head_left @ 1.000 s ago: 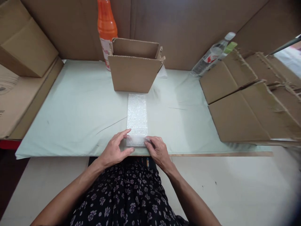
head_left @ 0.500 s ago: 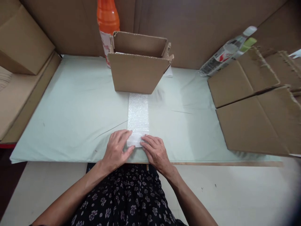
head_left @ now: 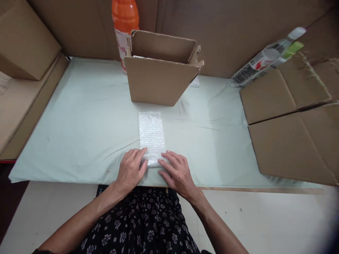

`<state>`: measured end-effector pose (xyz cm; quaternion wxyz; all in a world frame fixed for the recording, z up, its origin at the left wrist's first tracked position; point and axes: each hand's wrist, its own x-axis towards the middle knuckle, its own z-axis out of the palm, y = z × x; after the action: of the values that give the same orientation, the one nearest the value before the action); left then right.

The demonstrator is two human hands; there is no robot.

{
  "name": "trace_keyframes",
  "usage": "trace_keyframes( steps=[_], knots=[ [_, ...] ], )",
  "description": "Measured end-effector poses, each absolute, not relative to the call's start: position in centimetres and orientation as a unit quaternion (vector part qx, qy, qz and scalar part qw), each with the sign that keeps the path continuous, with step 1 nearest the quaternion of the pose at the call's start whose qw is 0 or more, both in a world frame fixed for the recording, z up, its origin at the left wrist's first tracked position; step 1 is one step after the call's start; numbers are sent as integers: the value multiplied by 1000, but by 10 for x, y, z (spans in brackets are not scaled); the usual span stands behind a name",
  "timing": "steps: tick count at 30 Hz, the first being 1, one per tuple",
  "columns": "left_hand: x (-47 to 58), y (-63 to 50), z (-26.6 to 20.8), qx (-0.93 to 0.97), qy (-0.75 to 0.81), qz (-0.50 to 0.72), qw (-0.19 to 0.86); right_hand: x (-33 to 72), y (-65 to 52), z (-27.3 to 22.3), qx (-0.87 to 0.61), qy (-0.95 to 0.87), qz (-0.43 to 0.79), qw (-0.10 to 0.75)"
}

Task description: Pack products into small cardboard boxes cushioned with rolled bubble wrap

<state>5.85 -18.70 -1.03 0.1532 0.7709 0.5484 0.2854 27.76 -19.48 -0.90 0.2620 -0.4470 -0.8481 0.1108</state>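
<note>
A narrow strip of bubble wrap (head_left: 152, 128) lies flat on the pale green cloth, its near end folded over into a thicker band. My left hand (head_left: 131, 165) grips the left side of that folded end, index finger on top and thumb at the near edge. On the other side, my right hand (head_left: 178, 171) has its fingertips on the right corner of the fold, with the thumb lower down. Whether anything is wrapped inside the fold I cannot tell. Beyond the strip's far end stands an open-topped cardboard box (head_left: 159, 83).
An orange-capped or orange-filled bottle (head_left: 125, 21) stands behind the box. Clear plastic bottles (head_left: 265, 60) lean at the back right, beside more cardboard boxes (head_left: 288, 141). Cardboard (head_left: 29, 42) stacks up on the left. The cloth-covered table (head_left: 87, 106) ends just before my body.
The bubble wrap strip has come toward me and shifted slightly left at its far end, which now lies apart from the box. Less of its length shows. Both hands stay at the near end.
</note>
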Motion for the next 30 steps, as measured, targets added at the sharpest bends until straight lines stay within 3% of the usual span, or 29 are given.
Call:
trace_keyframes(
  steps=[4,9,13,18,25,30],
  knots=[
    [52,-194,-3,792,498,318,155,272,-186,-11,-425,-858,132,255],
    [43,-203,0,772,494,320,238,271,-182,-5,-428,-820,260,277],
    [49,-187,-10,747,547,313,213,271,-182,-4,-491,-803,169,292],
    [52,-174,-13,750,550,334,150,266,-178,-7,-427,-866,130,227],
    [41,-194,3,769,502,317,237,266,-179,-2,-438,-819,272,252],
    [49,-170,-6,762,561,278,164,263,-181,1,-485,-829,122,251]
  ],
)
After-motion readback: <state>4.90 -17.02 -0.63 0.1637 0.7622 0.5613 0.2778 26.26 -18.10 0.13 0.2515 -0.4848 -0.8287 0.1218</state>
